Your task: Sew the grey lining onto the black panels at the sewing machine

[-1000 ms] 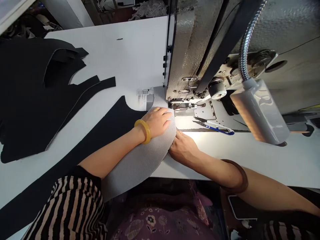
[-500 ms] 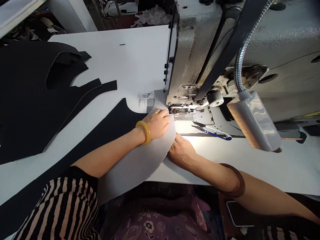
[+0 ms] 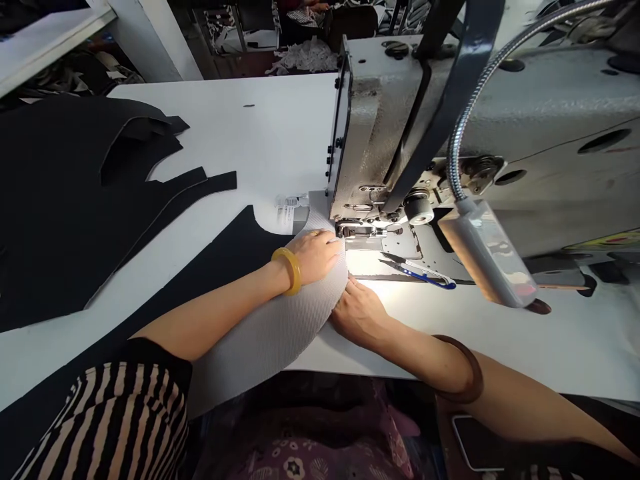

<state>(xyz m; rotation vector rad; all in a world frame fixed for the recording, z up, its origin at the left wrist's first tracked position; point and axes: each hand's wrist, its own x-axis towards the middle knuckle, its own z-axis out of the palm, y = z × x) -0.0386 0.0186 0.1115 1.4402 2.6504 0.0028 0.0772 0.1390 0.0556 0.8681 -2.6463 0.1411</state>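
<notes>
My left hand [image 3: 315, 257] lies over a grey ribbed fabric piece [image 3: 265, 340], its fingers stretched toward the sewing machine's presser foot [image 3: 345, 230]. At the right edge of that piece, my right hand [image 3: 361, 312] pinches the fabric, with its fingertips partly hidden by the edge. The grey piece curves from below the needle area down to the table's front edge. Beneath it and to the left stretches a black fabric panel [image 3: 220, 260]. A printed label in clear plastic [image 3: 286, 217] lies beyond my left hand.
Thread snips [image 3: 420, 272] with a blue handle lie right of the needle plate. A lamp [image 3: 493, 253] on a flexible neck hangs over the machine bed. Several black cut pieces [image 3: 65, 200] are piled at the left. A phone [image 3: 480, 443] sits below the table edge at right.
The camera view has shifted, so the machine and table appear lower and the machine and lamp slightly farther left. Both hands keep nearly the same places on the grey fabric.
</notes>
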